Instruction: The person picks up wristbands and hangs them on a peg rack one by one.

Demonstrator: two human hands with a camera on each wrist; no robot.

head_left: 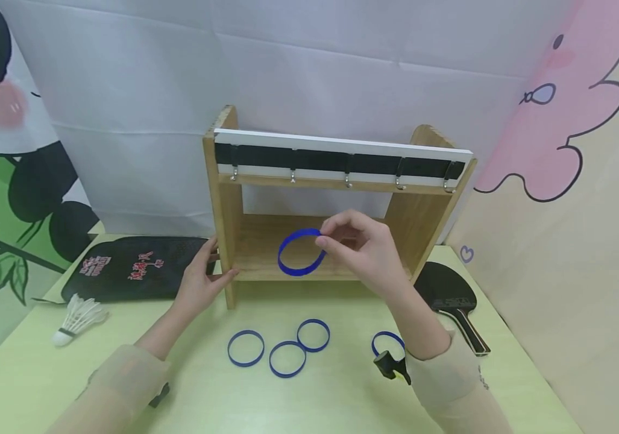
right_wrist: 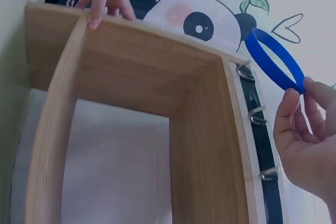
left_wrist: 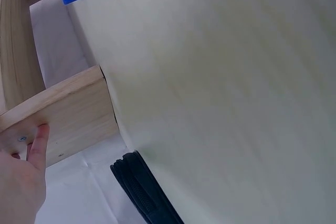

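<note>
My right hand (head_left: 366, 250) pinches a blue wristband-like ring (head_left: 299, 272) between thumb and fingers, in front of a wooden shelf rack (head_left: 226, 211). In the right wrist view the ring (right_wrist: 268, 66) overlaps the wall beyond the hooked edge. My left hand (head_left: 201, 283) holds the rack's left side panel, thumb at the lower board's front corner and fingers along the outer face. Several metal hooks (head_left: 348, 181) hang in a row from the black strip (head_left: 309, 160) across the rack's top front, with no ring on them.
More blue rings (head_left: 287, 376) lie on the table before the rack, one (head_left: 387, 333) partly hidden near my right forearm. A black printed case (head_left: 141, 268) and a shuttlecock (head_left: 78, 319) are at left. A table tennis paddle (head_left: 447, 289) lies at right.
</note>
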